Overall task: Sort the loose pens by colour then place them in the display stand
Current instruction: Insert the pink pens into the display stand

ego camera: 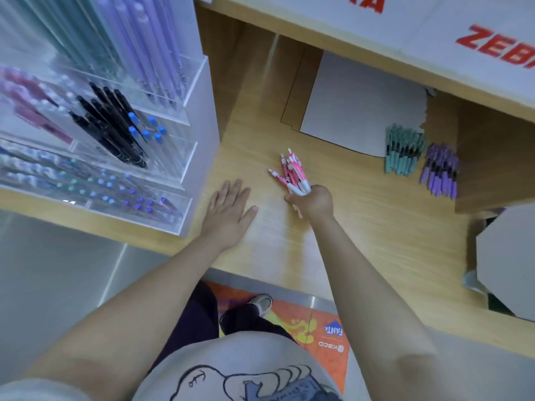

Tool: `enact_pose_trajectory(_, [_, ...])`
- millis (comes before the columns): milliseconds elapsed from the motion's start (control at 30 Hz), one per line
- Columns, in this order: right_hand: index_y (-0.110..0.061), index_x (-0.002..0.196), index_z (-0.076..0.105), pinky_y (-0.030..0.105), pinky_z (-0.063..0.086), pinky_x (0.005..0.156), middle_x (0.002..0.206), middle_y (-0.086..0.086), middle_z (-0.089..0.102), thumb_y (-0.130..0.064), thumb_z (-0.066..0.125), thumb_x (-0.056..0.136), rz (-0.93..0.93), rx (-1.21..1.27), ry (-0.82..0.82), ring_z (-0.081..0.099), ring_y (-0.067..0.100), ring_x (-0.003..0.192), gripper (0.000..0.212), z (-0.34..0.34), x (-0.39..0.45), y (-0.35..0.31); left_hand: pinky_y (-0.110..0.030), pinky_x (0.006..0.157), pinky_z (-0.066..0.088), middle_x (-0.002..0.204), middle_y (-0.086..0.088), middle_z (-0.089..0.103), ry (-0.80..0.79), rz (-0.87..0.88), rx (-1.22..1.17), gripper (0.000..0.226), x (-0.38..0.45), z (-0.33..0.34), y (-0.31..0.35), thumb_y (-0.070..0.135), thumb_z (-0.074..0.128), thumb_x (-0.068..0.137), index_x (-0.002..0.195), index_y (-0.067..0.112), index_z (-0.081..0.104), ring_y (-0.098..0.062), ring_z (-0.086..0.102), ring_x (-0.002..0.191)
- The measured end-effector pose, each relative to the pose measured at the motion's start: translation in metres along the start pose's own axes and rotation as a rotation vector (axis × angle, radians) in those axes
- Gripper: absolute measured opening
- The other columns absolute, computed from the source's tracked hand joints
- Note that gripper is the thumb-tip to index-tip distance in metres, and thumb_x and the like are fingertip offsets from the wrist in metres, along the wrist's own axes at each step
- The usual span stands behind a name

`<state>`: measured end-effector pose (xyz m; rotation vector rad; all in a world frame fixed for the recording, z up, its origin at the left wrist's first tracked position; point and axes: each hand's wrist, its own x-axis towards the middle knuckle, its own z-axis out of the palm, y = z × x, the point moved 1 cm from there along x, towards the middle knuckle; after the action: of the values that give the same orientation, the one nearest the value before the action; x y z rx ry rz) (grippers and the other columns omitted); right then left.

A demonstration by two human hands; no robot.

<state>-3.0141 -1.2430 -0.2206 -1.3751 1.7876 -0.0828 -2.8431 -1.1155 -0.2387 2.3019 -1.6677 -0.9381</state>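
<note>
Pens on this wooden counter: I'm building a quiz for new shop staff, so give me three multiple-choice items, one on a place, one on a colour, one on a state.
1. Where does the purple pen pile lie?
A. Right of the teal pen pile
B. Inside the display stand
C. Under the left hand

2. What colour are the pens held in the right hand?
A. Black
B. Pink and white
C. Yellow

3. What is the left hand doing?
A. Pinching one pen
B. Lying flat and open on the counter
C. Gripping the stand

Answers:
1 A, the purple pile sits just right of the teal one on the counter.
2 B, the pink pens fan out of the fist.
3 B, its fingers are spread and hold nothing.
</note>
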Motion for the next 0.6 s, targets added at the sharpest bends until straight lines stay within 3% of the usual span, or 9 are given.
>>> enact_pose_trajectory(133, [-0.013,0.084,0.055,0.027,0.042,0.061,0.083,0.003,0.061,-0.032,0.075,0.08,0.001,-0.11,0.051,0.06,0.026,0.075,0.028,0.002,-0.012,0.001,-0.035,0.122,-0.01,0.168,0.008,-0.006,-0.045,0.013,0.019,0.062,-0.019,0.006,-0.002,0.054,0.022,0.105,0.16,0.027,0.016,-0.011,-0.015,0.153])
enact_pose_trajectory(333, [-0.006,0.073,0.058,0.021,0.04,0.045,0.061,0.004,0.063,-0.017,0.069,0.082,0.011,0.051,-0.007,0.057,0.019,0.046,0.018,0.003,-0.013,0.013,-0.035,0.122,-0.013,0.167,0.012,-0.011,-0.013,0.046,0.08,0.063,-0.024,0.021,-0.013,0.056,0.02,0.104,0.16,0.03,0.009,-0.01,-0.019,0.151])
enact_pose_trajectory(467, [-0.007,0.052,0.056,0.018,0.035,0.039,0.037,0.003,0.051,-0.015,0.071,0.08,-0.013,0.122,-0.172,0.041,0.016,0.031,0.033,-0.012,-0.026,0.013,-0.034,0.121,-0.015,0.167,0.011,-0.013,-0.019,0.046,0.082,0.065,-0.023,0.022,-0.012,0.059,0.018,0.103,0.161,0.03,0.008,-0.009,-0.021,0.151])
enact_pose_trajectory(533, [-0.008,0.051,0.059,0.02,0.036,0.045,0.039,0.006,0.05,-0.018,0.072,0.082,-0.038,0.194,-0.277,0.04,0.018,0.036,0.035,-0.015,-0.038,0.016,-0.034,0.122,-0.011,0.167,0.01,-0.006,-0.053,0.012,0.008,0.066,-0.023,0.013,-0.005,0.06,0.02,0.102,0.16,0.027,0.018,-0.01,-0.016,0.152])
enact_pose_trajectory(600, [-0.008,0.06,0.065,0.027,0.035,0.055,0.048,0.011,0.052,-0.021,0.076,0.082,-0.055,0.349,-0.389,0.043,0.022,0.045,0.028,-0.015,-0.051,0.021,-0.031,0.121,0.006,0.166,0.006,0.017,-0.066,-0.046,-0.204,0.061,-0.025,-0.005,0.011,0.059,0.032,0.102,0.15,0.023,0.042,-0.013,0.004,0.154])
